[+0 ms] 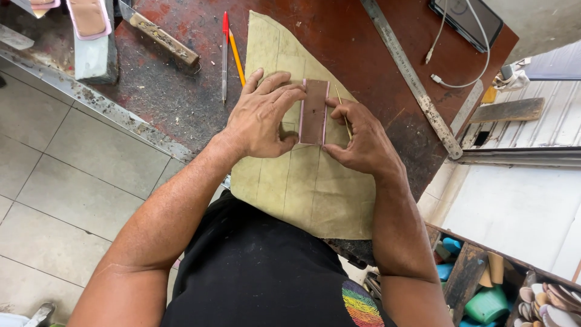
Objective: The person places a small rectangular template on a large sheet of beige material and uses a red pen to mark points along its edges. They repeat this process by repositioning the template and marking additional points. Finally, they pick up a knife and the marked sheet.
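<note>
A black shirt (254, 272) with a rainbow fingerprint motif is seen nearest the camera, above two bare forearms. A small brown rectangular strip with pale pink edges (314, 112) is pinched between both hands over an olive-tan sheet of material (302, 188) marked with ruled lines, spread on a worn dark red workbench (181, 91). The strip's left edge is pressed by the left hand (261, 118), fingers curled; its right edge is gripped by the right hand (360, 139). Farther off, a red pen (224, 57), an orange pencil (236, 57) and a long metal ruler (411, 79) are laid.
</note>
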